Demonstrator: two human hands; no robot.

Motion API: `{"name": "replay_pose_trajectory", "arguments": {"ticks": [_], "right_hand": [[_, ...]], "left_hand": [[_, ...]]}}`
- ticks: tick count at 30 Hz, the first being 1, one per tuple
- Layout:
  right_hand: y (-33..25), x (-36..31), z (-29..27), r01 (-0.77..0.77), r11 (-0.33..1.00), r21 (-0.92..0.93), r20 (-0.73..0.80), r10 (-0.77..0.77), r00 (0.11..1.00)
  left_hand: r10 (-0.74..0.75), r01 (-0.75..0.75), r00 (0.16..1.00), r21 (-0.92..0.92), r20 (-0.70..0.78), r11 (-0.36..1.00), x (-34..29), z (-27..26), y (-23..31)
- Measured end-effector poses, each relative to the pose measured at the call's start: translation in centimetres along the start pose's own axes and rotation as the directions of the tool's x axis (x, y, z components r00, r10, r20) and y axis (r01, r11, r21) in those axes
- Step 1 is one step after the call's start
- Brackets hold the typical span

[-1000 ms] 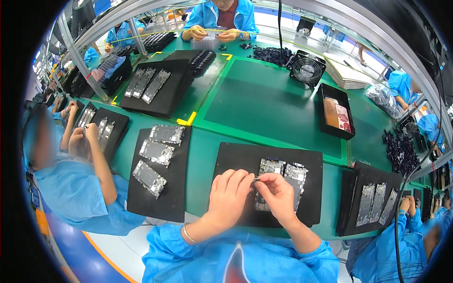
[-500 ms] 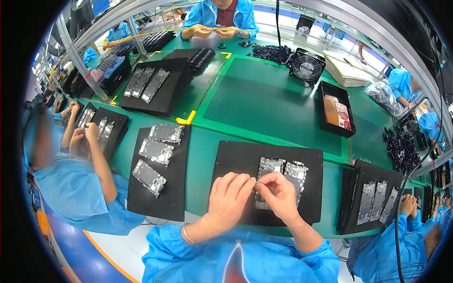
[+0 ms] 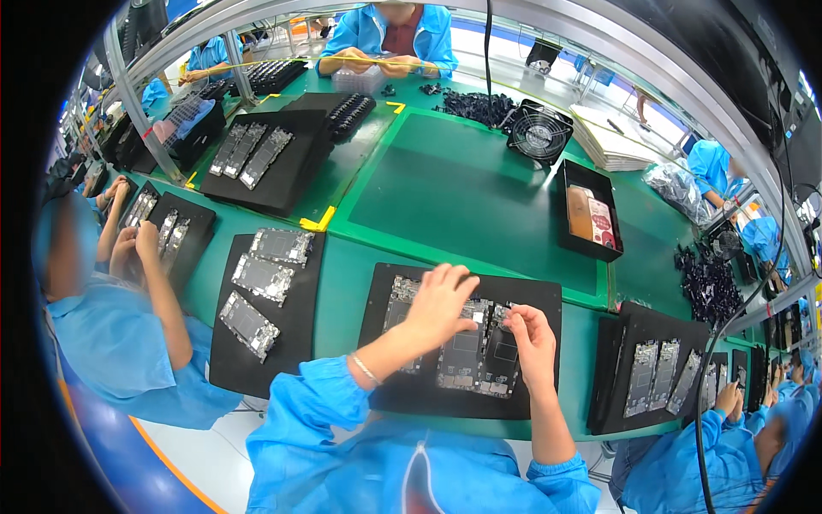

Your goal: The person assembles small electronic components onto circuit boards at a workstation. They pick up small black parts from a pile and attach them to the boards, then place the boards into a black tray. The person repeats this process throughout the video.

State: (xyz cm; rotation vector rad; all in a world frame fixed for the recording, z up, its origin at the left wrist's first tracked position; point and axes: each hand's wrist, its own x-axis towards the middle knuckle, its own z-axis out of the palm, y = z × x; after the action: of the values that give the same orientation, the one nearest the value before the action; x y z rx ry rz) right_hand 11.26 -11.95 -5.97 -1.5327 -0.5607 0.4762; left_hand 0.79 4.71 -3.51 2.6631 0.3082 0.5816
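Note:
Both my hands are over a black mat [image 3: 385, 396] that carries circuit boards. My left hand [image 3: 437, 307] is spread, fingers stretched out above the upper part of the middle board [image 3: 462, 351]; I cannot tell whether it touches. Partly hidden behind that hand is a left board [image 3: 401, 300]. My right hand [image 3: 534, 338] is closed in a pinch at the upper right corner of the right board [image 3: 505, 349]. Whatever its fingertips grip is too small to make out. The middle and right boards lie close together, side by side.
To the left, another black mat [image 3: 295, 343] carries three boards; a person in blue works beyond it. At right, stacked mats [image 3: 604, 385] hold more boards. Farther back are an open black box [image 3: 591, 248], a fan [image 3: 539, 133], dark small parts [image 3: 479, 107] and a person's hands.
My hands have come apart from their shared pinch. The left moved up and opened; the right shifted to the right board's top. A board now shows on the mat's left. The view shifted slightly.

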Motion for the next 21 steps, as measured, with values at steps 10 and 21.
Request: {"name": "replay_pose_trajectory", "arguments": {"ticks": [10, 21], "right_hand": [[-3.6, -1.8, 1.9, 0.041, 0.999, 0.027, 0.045, -0.042, 0.998], [-5.1, -5.2, 1.5, -0.002, 0.981, 0.195, 0.069, -0.011, 0.998]], "left_hand": [[0.043, -0.052, 0.996, -0.119, -0.072, 0.992, -2.6, -4.6, 4.0], [0.202, -0.181, 0.946, 0.102, -0.254, 0.978, -5.7, -3.6, 6.0]]}}
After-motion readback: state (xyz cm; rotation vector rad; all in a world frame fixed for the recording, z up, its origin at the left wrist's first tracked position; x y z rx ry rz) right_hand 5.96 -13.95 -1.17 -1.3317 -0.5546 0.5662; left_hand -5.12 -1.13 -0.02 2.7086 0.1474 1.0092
